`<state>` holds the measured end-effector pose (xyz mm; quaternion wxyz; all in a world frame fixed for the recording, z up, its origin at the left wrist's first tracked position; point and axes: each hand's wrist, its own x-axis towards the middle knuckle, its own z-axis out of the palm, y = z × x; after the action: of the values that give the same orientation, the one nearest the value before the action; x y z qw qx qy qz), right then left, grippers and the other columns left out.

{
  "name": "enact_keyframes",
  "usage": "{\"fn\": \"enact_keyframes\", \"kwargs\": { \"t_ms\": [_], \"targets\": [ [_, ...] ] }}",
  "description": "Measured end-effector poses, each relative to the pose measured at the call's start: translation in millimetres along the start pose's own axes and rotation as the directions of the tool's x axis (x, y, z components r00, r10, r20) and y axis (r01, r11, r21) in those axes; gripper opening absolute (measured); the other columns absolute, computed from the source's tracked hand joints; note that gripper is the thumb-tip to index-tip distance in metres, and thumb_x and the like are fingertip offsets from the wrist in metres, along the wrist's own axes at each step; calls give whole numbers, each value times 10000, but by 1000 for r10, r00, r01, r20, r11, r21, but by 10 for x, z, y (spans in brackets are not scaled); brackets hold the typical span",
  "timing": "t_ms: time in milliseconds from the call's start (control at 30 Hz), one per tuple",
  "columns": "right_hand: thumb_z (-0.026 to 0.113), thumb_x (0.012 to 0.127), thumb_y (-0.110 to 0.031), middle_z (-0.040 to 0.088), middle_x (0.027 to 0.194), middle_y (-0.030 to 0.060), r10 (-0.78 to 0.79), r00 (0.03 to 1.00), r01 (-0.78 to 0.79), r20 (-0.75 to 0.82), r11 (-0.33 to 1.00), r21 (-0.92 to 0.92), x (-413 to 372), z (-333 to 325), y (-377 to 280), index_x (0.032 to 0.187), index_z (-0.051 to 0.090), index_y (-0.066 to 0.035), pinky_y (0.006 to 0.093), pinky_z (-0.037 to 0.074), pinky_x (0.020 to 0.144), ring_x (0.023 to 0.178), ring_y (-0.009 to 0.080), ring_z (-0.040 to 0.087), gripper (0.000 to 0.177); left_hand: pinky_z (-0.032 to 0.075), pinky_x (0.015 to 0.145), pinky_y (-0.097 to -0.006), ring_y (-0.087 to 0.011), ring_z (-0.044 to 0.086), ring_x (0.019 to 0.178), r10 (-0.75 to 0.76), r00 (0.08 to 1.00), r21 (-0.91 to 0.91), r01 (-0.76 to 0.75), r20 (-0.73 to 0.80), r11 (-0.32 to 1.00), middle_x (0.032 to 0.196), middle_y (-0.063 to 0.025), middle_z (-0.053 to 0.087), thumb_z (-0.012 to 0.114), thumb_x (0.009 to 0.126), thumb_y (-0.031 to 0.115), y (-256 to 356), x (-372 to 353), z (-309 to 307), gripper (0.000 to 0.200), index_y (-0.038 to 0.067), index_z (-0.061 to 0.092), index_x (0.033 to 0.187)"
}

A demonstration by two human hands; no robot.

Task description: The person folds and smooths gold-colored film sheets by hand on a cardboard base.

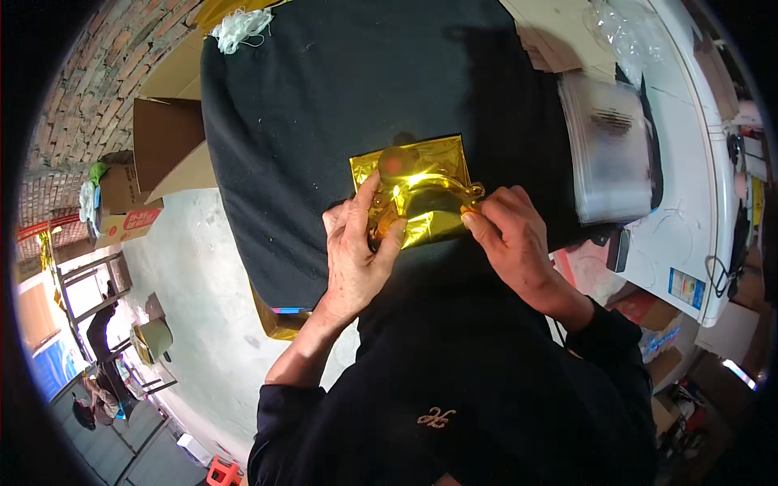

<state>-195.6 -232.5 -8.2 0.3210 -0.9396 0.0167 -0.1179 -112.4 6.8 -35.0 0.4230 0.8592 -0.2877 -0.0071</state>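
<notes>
Left hand [361, 243] and right hand [510, 235] pinching curved glossy gold piece [452, 184], shiny foil-like square [446, 152]

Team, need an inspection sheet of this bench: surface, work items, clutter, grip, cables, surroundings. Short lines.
Surface: black cloth, with small pale specks at the left.
Work items: shiny gold foil, creased, with a raised curved fold, near the worker's side.
Clutter: white threads at the far left corner; clear plastic sleeves stacked at the right.
Grip: left hand touches the foil's left side, hold unclear; right hand pinches its right edge.
Cables: none certain; thin dark loop at the right, nature unclear.
Surroundings: brick wall and open cardboard box at the left; white surface at the right.
</notes>
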Motion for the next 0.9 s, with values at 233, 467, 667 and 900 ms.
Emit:
{"fn": "enact_keyframes", "kwargs": {
  "t_ms": [233,467,667,900],
  "targets": [
    [752,940,-155,555,888,92,-33,998,41,46,980,-197,-4,57,-58,845,614,-65,455,468,770,873,301,558,190,464,1060,-381,-238,559,1137,-46,998,6,45,31,999,1302,-125,682,807,926,66,22,2,-8,836,77,409,1661],
    [747,937,-173,560,904,87,-58,997,70,59,970,-232,-6,86,-44,854,624,-72,455,445,797,907,286,555,179,453,1044,-412,-270,578,1159,-139,990,36,139,-9,990,1239,-153,672,845,912,132,122,14,-58,846,32,418,1635],
    [738,930,-164,562,907,88,-37,994,63,98,960,-272,11,68,-54,860,634,-72,456,444,791,906,286,557,156,382,1137,-508,-404,527,1357,308,947,295,-269,-94,917,1382,-175,623,822,902,219,197,19,-75,710,24,548,1527],
    [730,929,-171,567,896,91,-73,994,91,78,965,-246,10,74,-18,854,629,-68,455,442,782,896,289,561,162,215,1310,-585,-370,290,1617,268,882,347,-409,387,844,1741,-168,324,661,924,643,285,-15,86,865,181,476,1630]
  ]
}}
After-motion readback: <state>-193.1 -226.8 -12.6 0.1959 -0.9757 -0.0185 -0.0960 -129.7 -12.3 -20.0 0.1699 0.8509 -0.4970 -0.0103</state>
